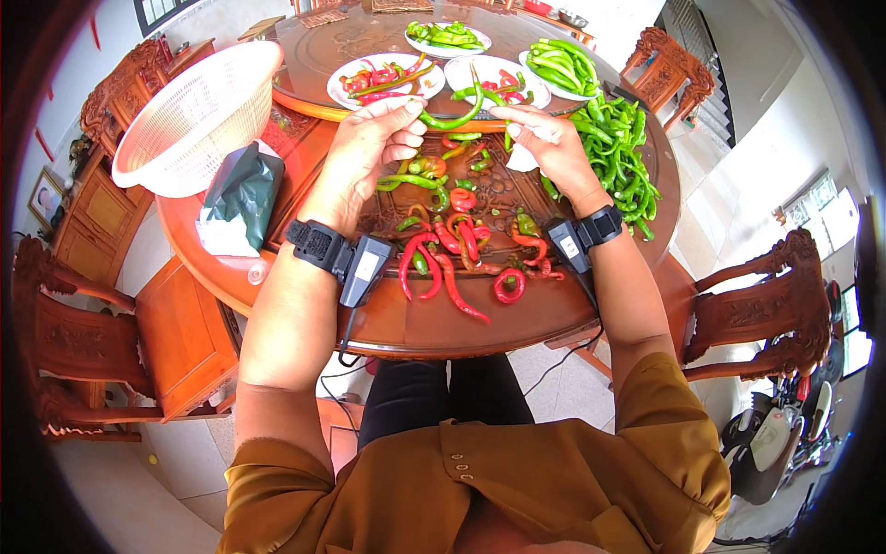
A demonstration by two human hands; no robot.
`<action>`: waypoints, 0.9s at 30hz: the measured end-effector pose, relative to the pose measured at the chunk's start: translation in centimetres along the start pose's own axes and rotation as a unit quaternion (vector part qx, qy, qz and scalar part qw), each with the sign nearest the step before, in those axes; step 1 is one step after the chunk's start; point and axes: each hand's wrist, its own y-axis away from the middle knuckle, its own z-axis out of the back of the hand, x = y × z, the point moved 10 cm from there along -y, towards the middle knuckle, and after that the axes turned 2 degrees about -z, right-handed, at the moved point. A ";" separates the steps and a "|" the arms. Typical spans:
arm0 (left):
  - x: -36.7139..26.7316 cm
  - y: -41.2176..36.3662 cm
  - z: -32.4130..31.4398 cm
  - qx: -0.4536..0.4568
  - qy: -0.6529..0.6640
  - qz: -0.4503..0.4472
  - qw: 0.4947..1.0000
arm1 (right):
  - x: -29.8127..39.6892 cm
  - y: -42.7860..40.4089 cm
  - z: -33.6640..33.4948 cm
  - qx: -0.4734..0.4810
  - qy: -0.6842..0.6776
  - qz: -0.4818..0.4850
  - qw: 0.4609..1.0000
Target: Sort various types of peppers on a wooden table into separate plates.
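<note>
Between the thumb and fingertips of my left hand (381, 135) is one end of a curved green chili pepper (457, 123), raised above the table. My right hand (550, 149) is close to the pepper's other side, index finger stretched toward it and thumb bent. A crumpled white piece (522, 159), perhaps tissue, sticks out beneath that hand's fingers. A slim green piece shows beside the thumb, partly hidden. Below both hands, twisted red chili peppers (453, 291) and green ones (415, 180) lie loose on the carved wooden table (415, 325).
Four white plates stand beyond my hands: two with mixed peppers (337, 88) (453, 69), two with green ones (443, 52) (588, 93). A heap of green chilies (616, 152) lies right. A pink plastic basket (201, 118) and dark plastic bag (242, 194) are left. Carved chairs (761, 305) flank the table.
</note>
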 end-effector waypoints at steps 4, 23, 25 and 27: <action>0.1 0.3 -0.7 0.014 -0.065 0.011 0.998 | -0.4 0.2 1.9 -0.049 -0.107 -0.016 0.993; 1.7 -0.2 -0.7 0.061 0.045 0.055 0.996 | 1.3 1.8 -2.4 0.138 -0.157 -0.083 0.974; 1.8 -0.1 -0.5 0.063 0.049 0.052 0.995 | 2.1 1.8 -3.0 0.140 -0.163 -0.044 0.976; 1.9 -0.2 -0.4 0.057 0.070 0.054 0.994 | 2.1 1.6 -3.1 0.131 -0.123 -0.030 0.983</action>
